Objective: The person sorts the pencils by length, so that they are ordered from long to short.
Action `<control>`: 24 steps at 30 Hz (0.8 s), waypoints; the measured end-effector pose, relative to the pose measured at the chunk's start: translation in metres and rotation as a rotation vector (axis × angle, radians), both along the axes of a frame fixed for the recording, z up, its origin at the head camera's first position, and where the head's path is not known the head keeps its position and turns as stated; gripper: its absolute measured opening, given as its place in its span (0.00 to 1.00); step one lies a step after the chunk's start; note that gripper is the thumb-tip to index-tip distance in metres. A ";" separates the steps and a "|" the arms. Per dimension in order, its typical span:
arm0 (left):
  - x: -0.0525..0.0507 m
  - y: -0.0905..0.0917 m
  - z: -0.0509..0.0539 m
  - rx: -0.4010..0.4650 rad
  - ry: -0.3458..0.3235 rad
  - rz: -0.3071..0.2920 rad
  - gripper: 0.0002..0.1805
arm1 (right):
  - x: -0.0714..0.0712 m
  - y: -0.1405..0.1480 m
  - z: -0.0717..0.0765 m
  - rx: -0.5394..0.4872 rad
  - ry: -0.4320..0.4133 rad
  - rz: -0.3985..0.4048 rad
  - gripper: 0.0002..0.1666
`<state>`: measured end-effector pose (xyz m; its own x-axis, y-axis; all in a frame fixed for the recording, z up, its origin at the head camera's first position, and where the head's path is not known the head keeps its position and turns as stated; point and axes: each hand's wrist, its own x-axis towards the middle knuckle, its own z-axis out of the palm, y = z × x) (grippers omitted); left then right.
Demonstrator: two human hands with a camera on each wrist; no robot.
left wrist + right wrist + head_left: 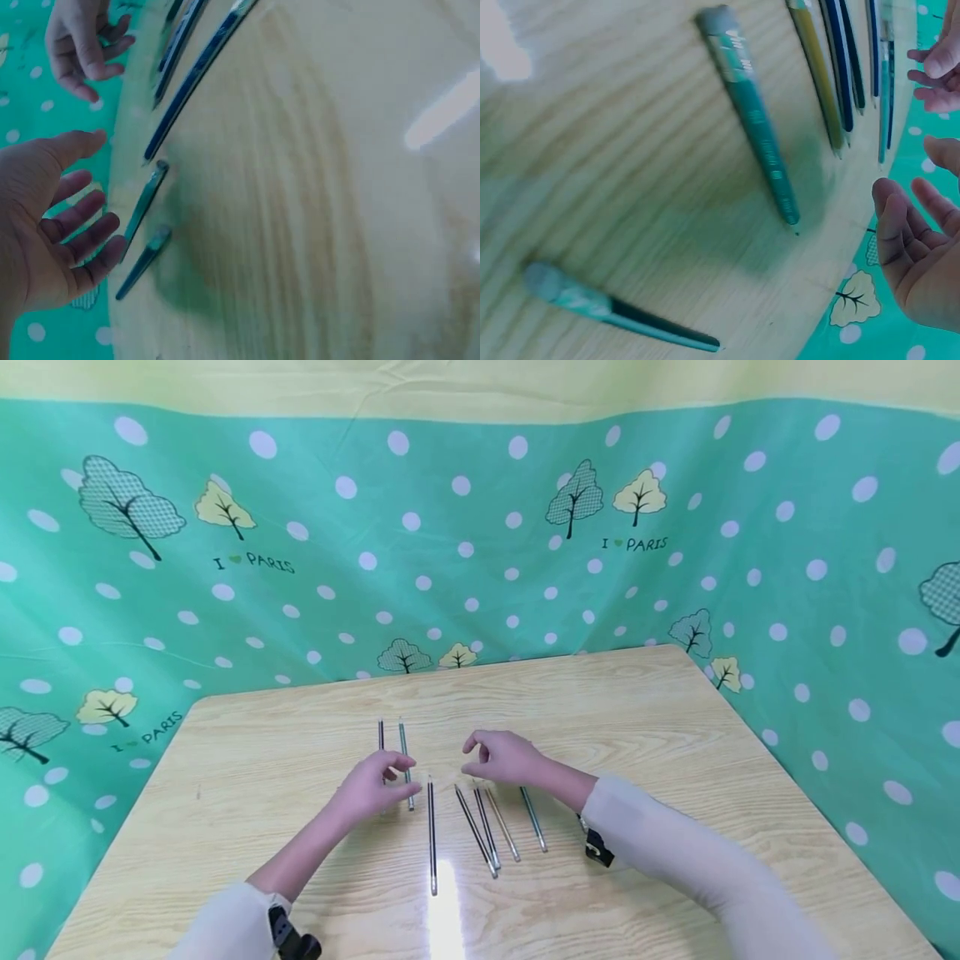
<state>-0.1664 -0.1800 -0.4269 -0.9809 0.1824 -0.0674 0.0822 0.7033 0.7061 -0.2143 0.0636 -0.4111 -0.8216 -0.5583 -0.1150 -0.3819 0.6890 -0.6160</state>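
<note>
Eight pencils (432, 835) on the table (247, 760), both hands empty

We judge the step in hand as reaching for a grip. The left hand (372, 789), fingers loosely bent, is at the two leftmost pencils (403, 739); whether it touches them we cannot tell. The right hand (506, 758) holds thumb and forefinger apart near the gold pencil (502, 825). For us, the next move calls for lowering fingertips to pinch one pencil without nudging its neighbours.
</note>
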 end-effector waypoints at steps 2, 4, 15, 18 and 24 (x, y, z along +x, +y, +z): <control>0.006 0.005 -0.002 -0.039 0.019 -0.018 0.22 | 0.003 0.002 -0.002 0.041 0.032 0.017 0.21; 0.011 0.009 -0.005 -0.086 0.041 -0.038 0.21 | 0.007 0.003 -0.004 0.080 0.061 0.039 0.21; 0.029 0.017 -0.017 -0.202 0.081 -0.058 0.20 | 0.023 0.005 -0.014 0.192 0.128 0.146 0.19; 0.033 0.019 -0.019 -0.218 0.081 -0.050 0.21 | 0.027 0.005 -0.018 0.202 0.117 0.163 0.19; 0.036 0.024 -0.020 -0.236 0.089 -0.019 0.21 | 0.031 0.004 -0.022 0.226 0.124 0.157 0.20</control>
<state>-0.1301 -0.1561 -0.4473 -0.9814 0.1903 -0.0240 0.1515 0.8455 0.5121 -0.1831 0.0671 -0.4335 -0.7428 -0.6514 -0.1548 -0.5574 0.7297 -0.3960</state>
